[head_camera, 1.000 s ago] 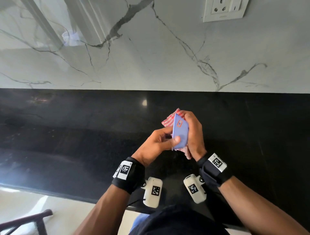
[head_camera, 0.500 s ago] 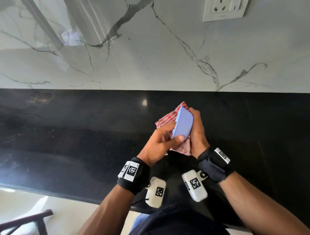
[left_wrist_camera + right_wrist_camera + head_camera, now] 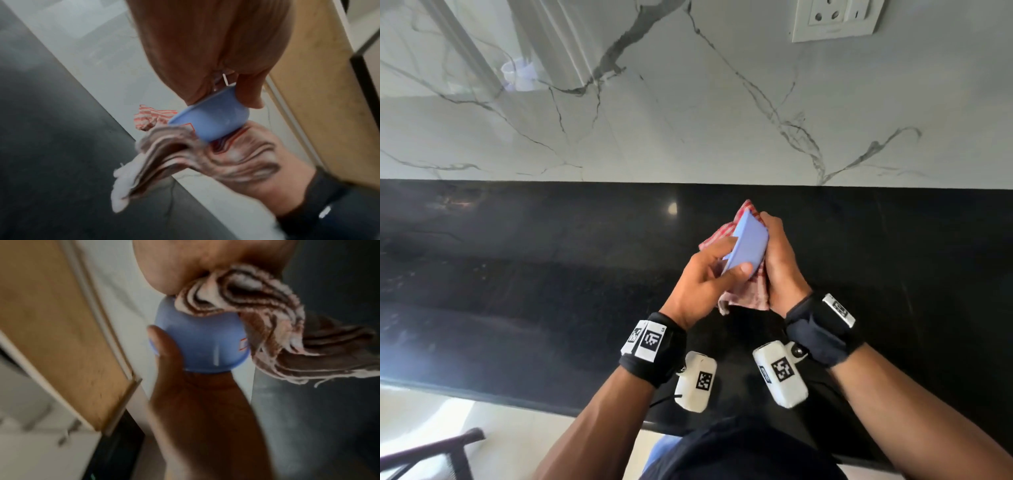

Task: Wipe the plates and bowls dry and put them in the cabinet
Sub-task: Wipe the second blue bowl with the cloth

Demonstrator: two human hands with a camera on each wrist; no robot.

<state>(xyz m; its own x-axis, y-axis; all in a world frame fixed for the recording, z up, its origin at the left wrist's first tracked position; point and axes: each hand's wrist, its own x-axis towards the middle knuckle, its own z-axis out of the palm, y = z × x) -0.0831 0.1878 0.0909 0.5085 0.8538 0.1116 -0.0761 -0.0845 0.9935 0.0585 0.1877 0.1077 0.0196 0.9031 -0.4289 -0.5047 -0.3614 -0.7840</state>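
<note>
Nearest the camera, the person's dark top (image 3: 739,452) filled the bottom of the head view, and both forearms reached forward over the front edge of the black countertop (image 3: 517,291). Each wrist wore a black strap with printed tags and a white camera unit.

Just beyond, the left hand (image 3: 702,284) gripped the small blue bowl (image 3: 748,248), thumb curled onto its outer wall near the rim and fingers wrapped behind it. The bowl was held off the counter, tipped on its side between the two hands. The right hand (image 3: 779,267) was closed round the red-and-white checked cloth (image 3: 750,294), pressing it against the bowl's far side and base; loose cloth hung below the hands and a corner stuck out above the rim. In the left wrist view a red-edged sticker showed partly on the bowl beside the cloth, though both wrist views were blurred.

Compared with a second earlier, the hands had moved slightly farther from the body, the bowl had turned so that the sticker no longer faced the head camera, and more cloth showed on the left side.

Farther back, the counter met the white veined marble wall (image 3: 688,120), with a socket plate (image 3: 835,19) at the upper right.
</note>
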